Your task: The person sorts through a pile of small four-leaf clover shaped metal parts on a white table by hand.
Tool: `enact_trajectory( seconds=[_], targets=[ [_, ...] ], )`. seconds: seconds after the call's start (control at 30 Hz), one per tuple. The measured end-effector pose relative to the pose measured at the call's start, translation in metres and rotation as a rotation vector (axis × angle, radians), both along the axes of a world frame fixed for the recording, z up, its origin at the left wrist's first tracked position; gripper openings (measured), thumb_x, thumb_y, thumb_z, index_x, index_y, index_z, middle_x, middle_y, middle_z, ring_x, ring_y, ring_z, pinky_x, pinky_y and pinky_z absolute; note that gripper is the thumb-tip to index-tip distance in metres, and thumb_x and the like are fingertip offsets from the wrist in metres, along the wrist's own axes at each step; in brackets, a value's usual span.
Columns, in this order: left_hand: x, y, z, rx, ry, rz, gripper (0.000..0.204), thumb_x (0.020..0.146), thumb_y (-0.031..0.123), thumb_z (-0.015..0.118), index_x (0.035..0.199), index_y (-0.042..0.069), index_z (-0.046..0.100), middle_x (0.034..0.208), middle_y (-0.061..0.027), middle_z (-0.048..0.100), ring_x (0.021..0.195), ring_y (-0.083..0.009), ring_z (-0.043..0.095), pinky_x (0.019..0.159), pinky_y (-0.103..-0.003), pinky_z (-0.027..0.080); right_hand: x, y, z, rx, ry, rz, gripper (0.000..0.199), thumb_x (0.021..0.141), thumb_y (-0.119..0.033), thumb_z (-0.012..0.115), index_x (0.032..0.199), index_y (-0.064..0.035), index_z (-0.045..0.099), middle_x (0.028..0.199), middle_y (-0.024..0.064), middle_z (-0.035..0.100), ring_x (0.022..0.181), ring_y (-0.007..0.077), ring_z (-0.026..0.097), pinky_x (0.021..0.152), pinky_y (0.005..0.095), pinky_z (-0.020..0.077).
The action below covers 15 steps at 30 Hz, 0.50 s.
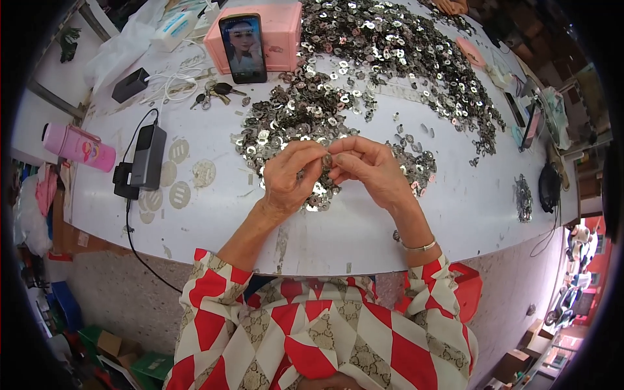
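My left hand and my right hand meet over the near side of a heap of small shiny metal pieces. A small dark metal piece sits between the fingertips of both hands. The left thumb and forefinger are pinched together at it. My right fingers are curled, with thumb and forefinger closed against the same piece. The fingers partly cover it, so its exact shape is hard to make out. More loose metal pieces lie under and between my hands on the white table.
A phone leans on a pink box at the back. Keys, a grey power bank with a cable and a pink bottle are at the left. A larger heap spreads back right; another person's hand shows there.
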State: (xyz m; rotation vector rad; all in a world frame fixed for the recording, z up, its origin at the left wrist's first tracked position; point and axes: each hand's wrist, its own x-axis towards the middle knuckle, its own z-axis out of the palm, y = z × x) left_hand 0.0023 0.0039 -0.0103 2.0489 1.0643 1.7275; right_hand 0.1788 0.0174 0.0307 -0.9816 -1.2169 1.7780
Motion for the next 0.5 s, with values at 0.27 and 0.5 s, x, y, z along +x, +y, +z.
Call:
enact_trajectory(
  seconds=[0.27, 0.5],
  targets=[
    [-0.001, 0.001, -0.003, -0.031, 0.079, -0.005, 0.03, 0.076, -0.007, 0.067, 0.104, 0.003, 0.061, 0.097, -0.0128, 0.064, 0.068, -0.0199, 0.065, 0.056, -0.028, 0.054, 0.046, 0.017, -0.002, 0.321, -0.451, -0.116, 0.016, 0.084, -0.011, 0.067, 0.098, -0.0019, 0.065, 0.085, 0.0052, 0.067, 0.072, 0.0135, 0.064, 0.064, 0.027, 0.0519],
    [-0.001, 0.005, 0.0, -0.011, 0.09, 0.006, 0.026, 0.078, -0.008, 0.064, 0.102, 0.002, 0.06, 0.096, -0.013, 0.064, 0.069, -0.0205, 0.065, 0.054, -0.027, 0.054, 0.036, 0.027, -0.031, 0.832, -0.903, -0.34, 0.015, 0.078, -0.011, 0.068, 0.092, -0.0047, 0.067, 0.09, 0.0125, 0.063, 0.08, 0.0282, 0.061, 0.07, 0.037, 0.0497]
  ],
)
